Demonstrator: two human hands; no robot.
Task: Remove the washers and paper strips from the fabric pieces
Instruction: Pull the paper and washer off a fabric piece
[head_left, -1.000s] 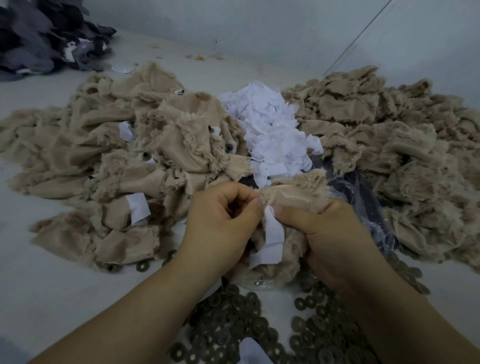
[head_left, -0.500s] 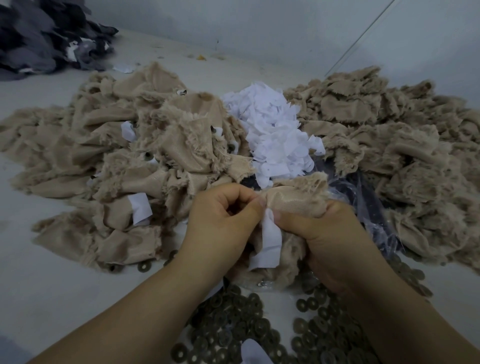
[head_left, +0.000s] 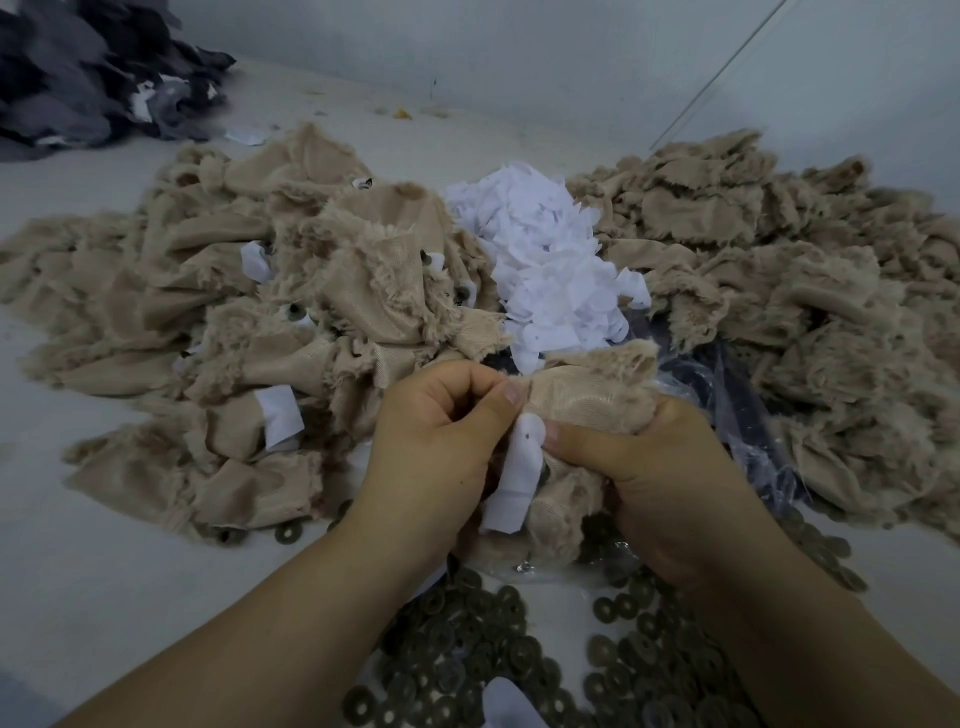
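Note:
Both my hands grip one beige fabric piece (head_left: 587, 395) with frayed edges, held above the table in front of me. My left hand (head_left: 441, 441) pinches the fabric at its left end with thumb and forefinger. My right hand (head_left: 644, 478) clutches the bunched fabric from the right, its thumb pressed on a white paper strip (head_left: 514, 478) that hangs down between the hands. The strip has a small hole near its top. No washer on this piece shows. Loose dark washers (head_left: 467, 639) lie in a heap below my wrists.
A pile of beige fabric pieces with paper strips (head_left: 270, 332) lies at left. Another beige pile (head_left: 779, 280) lies at right. A heap of white paper strips (head_left: 545, 260) sits between them. A clear plastic bag (head_left: 737, 415) lies under my right hand. Dark grey fabric (head_left: 88, 78) lies far left.
The paper strip has slid slightly lower and now shows its punched hole by my right thumb. Both hands keep their grip in nearly the same place.

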